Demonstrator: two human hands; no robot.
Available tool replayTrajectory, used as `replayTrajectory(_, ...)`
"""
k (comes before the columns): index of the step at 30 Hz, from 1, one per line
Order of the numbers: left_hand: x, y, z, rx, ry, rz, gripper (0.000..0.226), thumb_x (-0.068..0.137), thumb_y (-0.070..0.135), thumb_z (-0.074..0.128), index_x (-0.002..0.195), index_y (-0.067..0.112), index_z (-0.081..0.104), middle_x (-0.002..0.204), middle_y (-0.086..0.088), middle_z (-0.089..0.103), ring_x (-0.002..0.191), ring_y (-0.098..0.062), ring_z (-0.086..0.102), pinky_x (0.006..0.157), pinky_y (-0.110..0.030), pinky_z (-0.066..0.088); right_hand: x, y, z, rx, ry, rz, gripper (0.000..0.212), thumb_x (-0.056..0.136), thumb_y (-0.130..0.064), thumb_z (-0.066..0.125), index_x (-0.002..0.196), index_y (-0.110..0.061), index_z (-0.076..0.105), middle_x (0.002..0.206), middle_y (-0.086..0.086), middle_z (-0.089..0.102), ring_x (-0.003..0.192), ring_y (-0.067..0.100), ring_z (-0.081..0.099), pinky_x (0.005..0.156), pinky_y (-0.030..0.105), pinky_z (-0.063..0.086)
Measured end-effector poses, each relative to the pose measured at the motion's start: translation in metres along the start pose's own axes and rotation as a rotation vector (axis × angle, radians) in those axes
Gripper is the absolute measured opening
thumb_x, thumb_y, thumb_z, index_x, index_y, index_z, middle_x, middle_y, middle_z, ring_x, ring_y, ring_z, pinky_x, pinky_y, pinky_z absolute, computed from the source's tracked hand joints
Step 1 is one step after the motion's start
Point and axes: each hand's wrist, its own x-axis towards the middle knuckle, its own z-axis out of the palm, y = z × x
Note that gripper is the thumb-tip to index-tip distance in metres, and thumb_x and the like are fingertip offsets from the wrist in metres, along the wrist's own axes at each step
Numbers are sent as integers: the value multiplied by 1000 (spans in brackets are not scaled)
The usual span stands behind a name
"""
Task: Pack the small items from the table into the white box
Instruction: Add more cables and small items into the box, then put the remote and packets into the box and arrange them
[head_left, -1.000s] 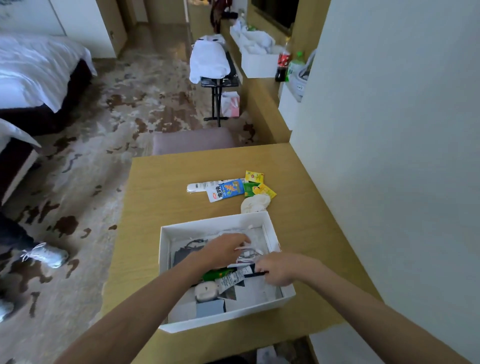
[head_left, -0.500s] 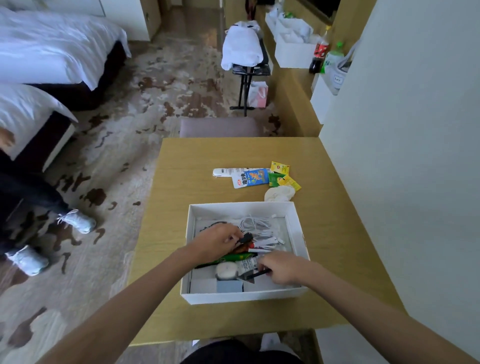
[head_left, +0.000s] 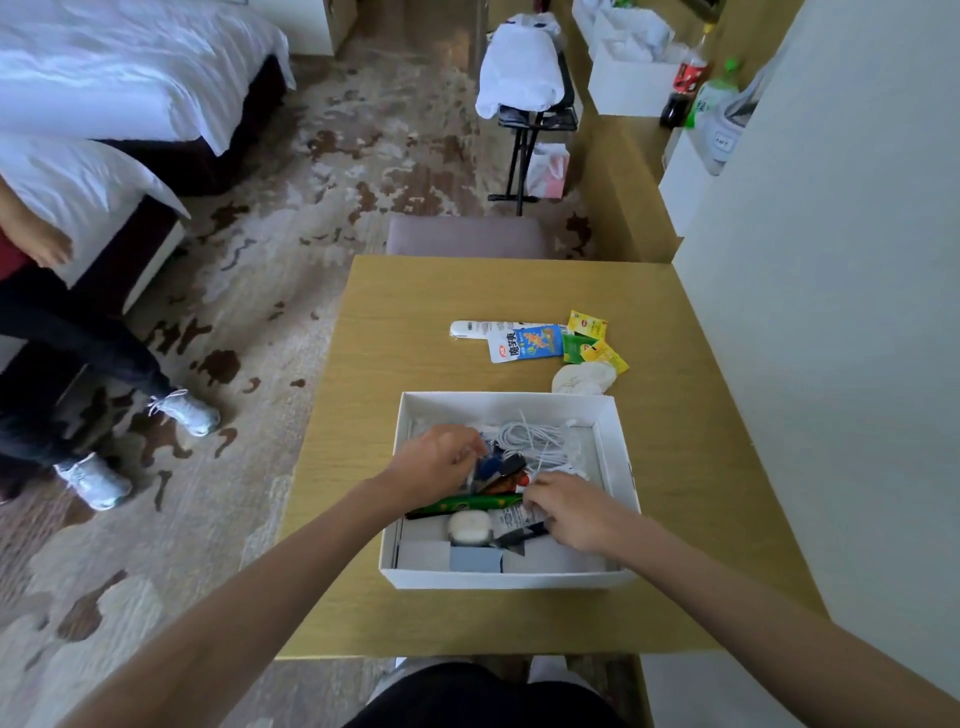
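The white box (head_left: 509, 581) stands open on the wooden table (head_left: 395, 364). Inside lie a coiled white cable (head_left: 530, 439), a green packet (head_left: 467, 504), a white round case (head_left: 469, 527) and a bunch of small dark items (head_left: 501, 467). My left hand (head_left: 436, 467) reaches into the box with fingers curled round the dark items. My right hand (head_left: 569, 512) is in the box too, its fingers curled on a white printed packet (head_left: 511, 517). Beyond the box lie a white tube (head_left: 475, 328), a blue-and-white packet (head_left: 527, 343), yellow and green sachets (head_left: 589, 340) and a crumpled white item (head_left: 582, 376).
A pale wall (head_left: 831, 312) runs along the table's right edge. A stool (head_left: 467, 236) stands past the far edge. A seated person's legs and white shoes (head_left: 93, 480) are on the patterned carpet to the left, near the beds (head_left: 104, 78).
Both hands stay inside the box. My left hand has shifted from the cable to the dark items, and my right hand has moved slightly toward the box's middle.
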Motion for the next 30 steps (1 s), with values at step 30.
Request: replayTrajectory(30, 240, -29, 8, 331, -297, -190, 51, 95, 19, 39, 143, 8, 28, 144, -13, 35, 131, -31, 35, 97, -51, 42, 147, 154, -94, 310, 166, 377, 23, 89, -14, 60, 111, -14, 65, 112, 2, 66, 100, 16, 60, 84, 34, 51)
